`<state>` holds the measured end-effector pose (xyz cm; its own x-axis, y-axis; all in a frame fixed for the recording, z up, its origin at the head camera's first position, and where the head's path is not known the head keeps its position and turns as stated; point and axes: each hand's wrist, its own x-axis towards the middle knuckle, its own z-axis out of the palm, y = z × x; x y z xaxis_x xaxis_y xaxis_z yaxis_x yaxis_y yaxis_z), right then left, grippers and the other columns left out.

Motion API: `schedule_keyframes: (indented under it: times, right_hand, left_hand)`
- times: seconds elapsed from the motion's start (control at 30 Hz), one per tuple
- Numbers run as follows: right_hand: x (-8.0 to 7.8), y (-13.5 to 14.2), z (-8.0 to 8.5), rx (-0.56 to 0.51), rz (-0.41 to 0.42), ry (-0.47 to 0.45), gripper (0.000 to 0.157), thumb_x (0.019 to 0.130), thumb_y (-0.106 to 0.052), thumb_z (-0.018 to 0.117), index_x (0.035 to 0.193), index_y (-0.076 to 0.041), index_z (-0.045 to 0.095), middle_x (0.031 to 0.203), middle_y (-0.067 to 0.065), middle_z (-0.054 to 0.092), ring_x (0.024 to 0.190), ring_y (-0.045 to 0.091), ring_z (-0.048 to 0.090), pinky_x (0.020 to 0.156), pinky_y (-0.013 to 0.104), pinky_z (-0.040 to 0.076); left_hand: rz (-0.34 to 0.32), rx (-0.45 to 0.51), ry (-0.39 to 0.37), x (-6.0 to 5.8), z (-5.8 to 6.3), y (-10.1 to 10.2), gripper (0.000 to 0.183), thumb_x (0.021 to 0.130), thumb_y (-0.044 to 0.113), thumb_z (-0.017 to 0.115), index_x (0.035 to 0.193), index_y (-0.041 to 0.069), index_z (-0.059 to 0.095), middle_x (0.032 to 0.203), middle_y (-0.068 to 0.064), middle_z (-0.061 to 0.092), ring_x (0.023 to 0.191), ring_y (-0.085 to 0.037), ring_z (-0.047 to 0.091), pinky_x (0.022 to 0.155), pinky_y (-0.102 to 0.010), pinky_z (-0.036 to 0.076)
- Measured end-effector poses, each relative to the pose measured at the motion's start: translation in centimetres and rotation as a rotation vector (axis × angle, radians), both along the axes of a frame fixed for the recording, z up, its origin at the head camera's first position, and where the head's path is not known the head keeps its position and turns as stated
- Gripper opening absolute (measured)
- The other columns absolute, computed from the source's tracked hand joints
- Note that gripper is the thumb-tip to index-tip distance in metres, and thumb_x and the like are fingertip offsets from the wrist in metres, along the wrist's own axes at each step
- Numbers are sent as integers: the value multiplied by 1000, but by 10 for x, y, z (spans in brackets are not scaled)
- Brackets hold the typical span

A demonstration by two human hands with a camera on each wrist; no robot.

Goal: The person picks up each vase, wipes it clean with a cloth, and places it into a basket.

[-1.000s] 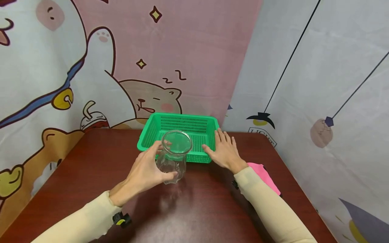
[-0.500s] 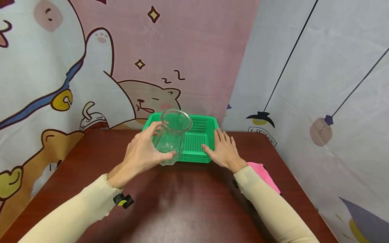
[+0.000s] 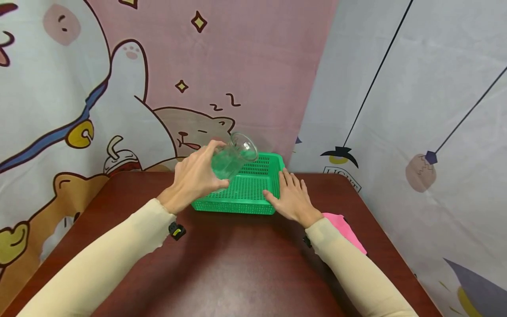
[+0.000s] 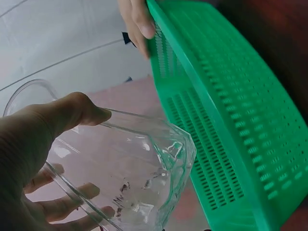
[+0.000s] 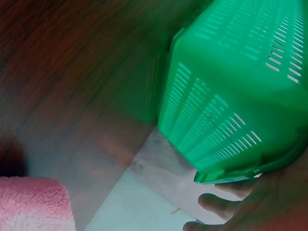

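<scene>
My left hand (image 3: 198, 174) holds a clear glass vase (image 3: 243, 147) with a flared mouth, thumb on one side and fingers round the other. The vase hangs above the left part of a green plastic basket (image 3: 233, 207), tilted with its mouth up and to the right. In the left wrist view the faceted base of the vase (image 4: 178, 149) appears beside the basket's rim (image 4: 202, 86); whether they touch I cannot tell. My right hand (image 3: 294, 198) rests on the basket's right edge with its fingers straight.
A pink cloth (image 3: 345, 231) lies on the brown table (image 3: 245, 264), partly behind the right forearm. A patterned curtain (image 3: 273, 66) hangs close behind the table and along its right side.
My left hand has lifted the vase up and away from me, from in front of the basket to above it. The vase has tipped over to the right. My right hand stays put.
</scene>
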<state>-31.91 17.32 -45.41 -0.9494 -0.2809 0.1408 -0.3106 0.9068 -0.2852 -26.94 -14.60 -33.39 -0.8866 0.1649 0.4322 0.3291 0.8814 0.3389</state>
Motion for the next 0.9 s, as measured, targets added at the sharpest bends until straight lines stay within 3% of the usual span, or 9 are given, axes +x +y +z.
schedule_keyframes:
  times: [0.37, 0.63, 0.9]
  right_hand:
    - [-1, -1, 1, 9, 1, 1, 113, 112, -85, 41, 186, -2, 19, 196, 20, 16, 181, 51, 20, 144, 80, 13]
    - [-1, 0, -1, 11, -5, 4, 113, 112, -84, 41, 185, -2, 19, 197, 20, 15, 181, 50, 19, 144, 80, 12]
    - [-3, 0, -3, 7, -3, 6, 113, 112, -84, 41, 186, -2, 18, 197, 19, 15, 182, 50, 19, 144, 79, 12]
  left_hand:
    - [26, -209, -57, -45, -6, 10, 104, 79, 40, 107, 168, 33, 53, 147, -9, 75, 107, -37, 79, 69, -57, 63]
    - [1, -352, -129, -73, -20, 18, 104, 79, 36, 109, 168, 36, 56, 144, -6, 74, 120, -34, 77, 85, -59, 69]
    - [-26, -463, -207, -90, -33, 31, 99, 83, 32, 106, 170, 36, 58, 147, -8, 73, 120, -34, 77, 84, -56, 70]
